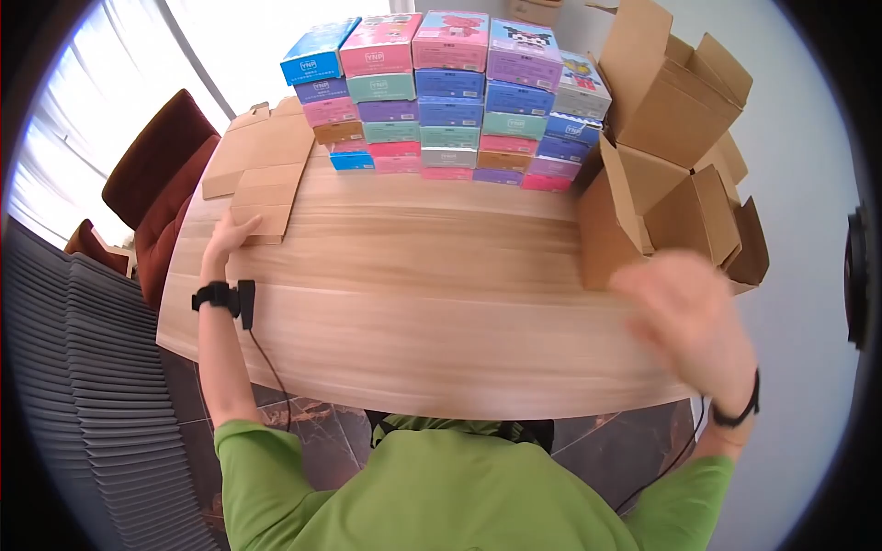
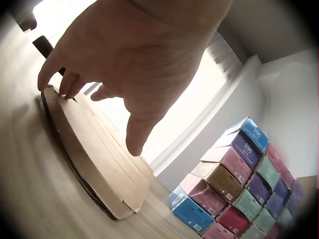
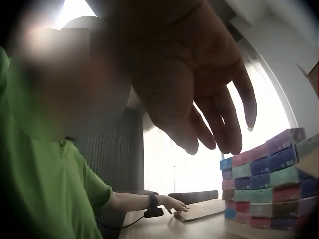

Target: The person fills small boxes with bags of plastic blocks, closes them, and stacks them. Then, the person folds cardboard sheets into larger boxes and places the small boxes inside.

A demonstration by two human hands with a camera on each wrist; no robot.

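On the left of the table, my left hand (image 1: 228,236) touches the near edge of a flattened cardboard box (image 1: 266,195). Its fingers are spread over the cardboard in the left wrist view, thumb apart from the others. My right hand (image 1: 684,308) is raised at the right, blurred in the head view, and overlaps the near side of an open cardboard box (image 1: 602,230). Nothing shows in that hand in the right wrist view, where its fingers (image 3: 227,119) hang loose and slightly bent.
Several layers of small colourful boxes (image 1: 450,110) are stacked along the back of the wooden table (image 1: 413,303). A second open cardboard box (image 1: 661,106) stands behind the first at the right. A dark red chair (image 1: 170,174) is beyond the table's left edge.
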